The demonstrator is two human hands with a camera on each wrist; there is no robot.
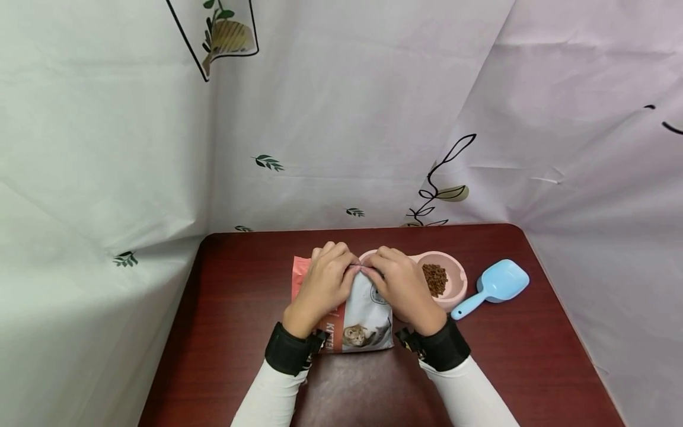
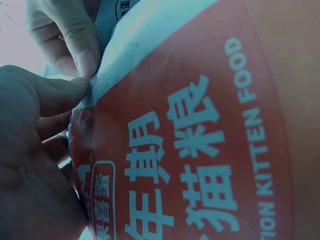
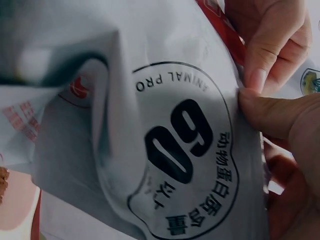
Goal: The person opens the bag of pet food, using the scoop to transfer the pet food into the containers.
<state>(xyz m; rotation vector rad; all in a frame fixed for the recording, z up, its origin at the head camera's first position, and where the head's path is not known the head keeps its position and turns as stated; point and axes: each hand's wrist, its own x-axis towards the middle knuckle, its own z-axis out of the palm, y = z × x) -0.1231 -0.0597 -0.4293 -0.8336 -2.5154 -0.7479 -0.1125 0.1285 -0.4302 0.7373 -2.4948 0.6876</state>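
Note:
A white and coral-red bag of kitten food (image 1: 368, 314) stands on the table in front of me, its printed cat picture facing up. My left hand (image 1: 329, 281) pinches the bag's top edge between thumb and fingers. Right beside it, my right hand (image 1: 402, 284) pinches the same edge, the two thumbs nearly meeting. In the left wrist view the red panel of the bag (image 2: 180, 140) fills most of the picture, with both thumbs at its rim. The right wrist view shows the white side of the bag (image 3: 185, 135), creased, with fingers behind the edge.
Behind and right of the bag is a pink double bowl (image 1: 455, 279) with brown kibble (image 1: 434, 280) in its right half. A light blue scoop (image 1: 501, 281) lies farther right on the dark red table (image 1: 240, 332). A patterned white cloth (image 1: 347, 118) hangs behind.

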